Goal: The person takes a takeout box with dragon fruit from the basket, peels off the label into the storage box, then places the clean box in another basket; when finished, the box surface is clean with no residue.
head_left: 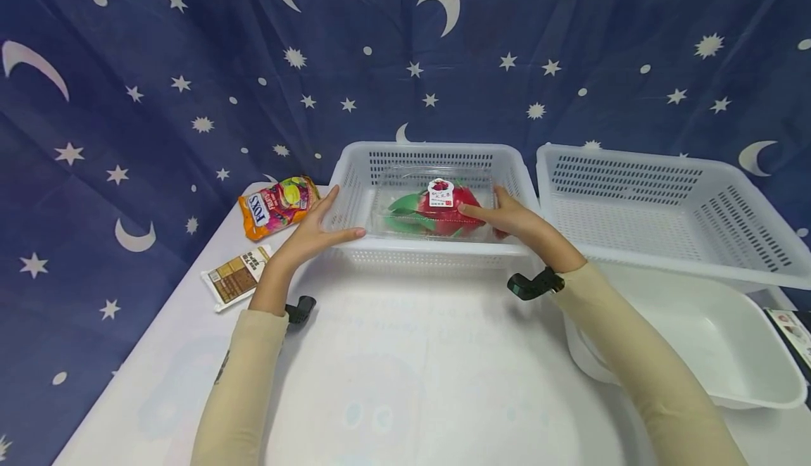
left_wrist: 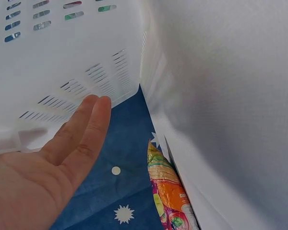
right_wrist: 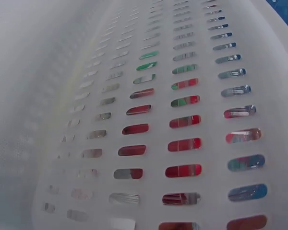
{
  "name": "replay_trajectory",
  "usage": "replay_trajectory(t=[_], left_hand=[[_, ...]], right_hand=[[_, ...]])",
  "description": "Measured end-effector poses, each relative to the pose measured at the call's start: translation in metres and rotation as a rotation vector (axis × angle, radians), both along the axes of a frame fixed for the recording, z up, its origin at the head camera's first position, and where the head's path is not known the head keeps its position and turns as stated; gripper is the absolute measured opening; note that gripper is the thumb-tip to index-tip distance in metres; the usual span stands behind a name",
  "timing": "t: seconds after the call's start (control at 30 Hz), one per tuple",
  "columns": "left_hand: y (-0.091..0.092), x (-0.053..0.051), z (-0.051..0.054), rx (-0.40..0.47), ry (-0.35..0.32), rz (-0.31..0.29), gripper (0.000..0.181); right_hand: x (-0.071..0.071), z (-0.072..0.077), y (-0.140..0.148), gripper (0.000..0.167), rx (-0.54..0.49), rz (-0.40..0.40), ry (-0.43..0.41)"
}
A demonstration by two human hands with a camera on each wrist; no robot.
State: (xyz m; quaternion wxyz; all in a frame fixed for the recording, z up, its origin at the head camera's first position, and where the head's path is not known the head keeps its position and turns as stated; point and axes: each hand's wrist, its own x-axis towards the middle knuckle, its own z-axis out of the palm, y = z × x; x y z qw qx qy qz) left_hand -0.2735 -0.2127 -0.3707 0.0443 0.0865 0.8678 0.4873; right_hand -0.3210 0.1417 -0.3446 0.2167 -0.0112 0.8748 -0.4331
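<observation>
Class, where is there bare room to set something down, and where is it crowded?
Bare: the middle of the table, between the sleeves, in front of the left basket; also inside the right basket. Crowded: the left basket, with the clear box and right hand inside, and the table left of it, holding the orange bag and brown pack.

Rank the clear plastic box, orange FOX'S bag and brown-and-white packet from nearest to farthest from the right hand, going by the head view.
1. Clear plastic box: inside the white basket, its right end overlapped by the right hand.
2. Orange FOX'S bag: left of the basket.
3. Brown-and-white packet: also left, lower in view than the bag.
</observation>
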Motion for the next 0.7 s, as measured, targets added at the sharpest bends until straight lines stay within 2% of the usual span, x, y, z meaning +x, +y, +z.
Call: replay_trajectory(t=[0.07,0.4,0.7], left_hand=[[0.0002,0.0007,0.0002,0.003,0.006,-0.004,0.103],[0.0000,0.0017,0.0016,-0.002,0.013,-0.005,0.100],[-0.0013,-0.0001,-0.0005,0.009,0.001,-0.015,0.104]], right_hand=[[-0.0012,-0.0008,-0.0010,0.108,-0.013,-0.016,-0.012],[-0.0033,-0.0009,-0.0020,0.105,-0.153,-0.088,0.040],[-0.0054,0.0003,-0.0014,0.100,-0.277,-0.121,-0.002]])
